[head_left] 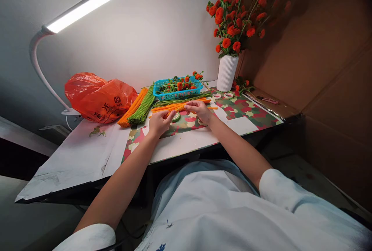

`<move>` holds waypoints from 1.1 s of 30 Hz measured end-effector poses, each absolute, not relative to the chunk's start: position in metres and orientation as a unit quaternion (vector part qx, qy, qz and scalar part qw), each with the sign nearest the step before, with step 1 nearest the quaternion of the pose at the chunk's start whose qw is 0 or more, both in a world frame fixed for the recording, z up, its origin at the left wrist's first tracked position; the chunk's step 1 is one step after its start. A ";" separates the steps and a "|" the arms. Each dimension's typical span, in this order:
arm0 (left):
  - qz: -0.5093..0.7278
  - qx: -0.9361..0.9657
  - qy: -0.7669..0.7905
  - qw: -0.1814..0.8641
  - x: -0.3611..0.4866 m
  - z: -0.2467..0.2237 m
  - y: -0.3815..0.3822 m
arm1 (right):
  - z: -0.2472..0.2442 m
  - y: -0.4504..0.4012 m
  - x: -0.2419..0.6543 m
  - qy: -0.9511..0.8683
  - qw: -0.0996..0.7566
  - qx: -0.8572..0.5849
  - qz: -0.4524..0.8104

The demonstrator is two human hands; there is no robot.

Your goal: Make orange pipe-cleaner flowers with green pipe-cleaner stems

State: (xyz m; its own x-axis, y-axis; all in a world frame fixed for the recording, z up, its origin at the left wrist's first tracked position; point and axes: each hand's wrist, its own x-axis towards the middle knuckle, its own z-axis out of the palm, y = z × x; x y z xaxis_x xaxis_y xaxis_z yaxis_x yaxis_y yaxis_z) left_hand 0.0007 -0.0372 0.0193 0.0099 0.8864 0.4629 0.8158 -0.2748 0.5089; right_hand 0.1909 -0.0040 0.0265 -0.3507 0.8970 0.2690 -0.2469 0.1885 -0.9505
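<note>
Above the patterned mat, my left hand (160,122) pinches one end of a short orange stem piece (180,108). The other end of that piece is between the fingers of my right hand (201,112). Loose orange stems (162,108) lie on the table just behind both hands. A roll of green tape (176,117) sits on the mat between the hands, partly hidden by my left fingers. Bundles of orange stems (134,107) and green stems (143,109) rest to the left of the hands.
A blue basket (178,95) of small flowers stands behind the hands. The orange bag (100,97) is at the left, under a lamp (101,0). A white vase (227,73) with orange flowers stands back right, near two tape rolls (228,95).
</note>
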 end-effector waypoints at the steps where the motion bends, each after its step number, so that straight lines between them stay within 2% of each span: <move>1: 0.364 0.709 0.602 0.045 0.000 0.019 -0.037 | 0.027 -0.004 0.191 -0.591 0.494 -0.277 0.575; 7: 0.350 0.697 0.625 -0.013 0.001 0.020 -0.041 | 0.034 -0.008 0.192 -0.590 0.474 -0.310 0.575; 14: 0.350 0.674 0.643 -0.099 0.005 0.023 -0.042 | 0.033 -0.007 0.193 -0.590 0.493 -0.309 0.560; 33: 0.317 0.686 0.647 -0.106 0.009 0.018 -0.042 | 0.023 -0.002 0.188 -0.591 0.492 -0.306 0.561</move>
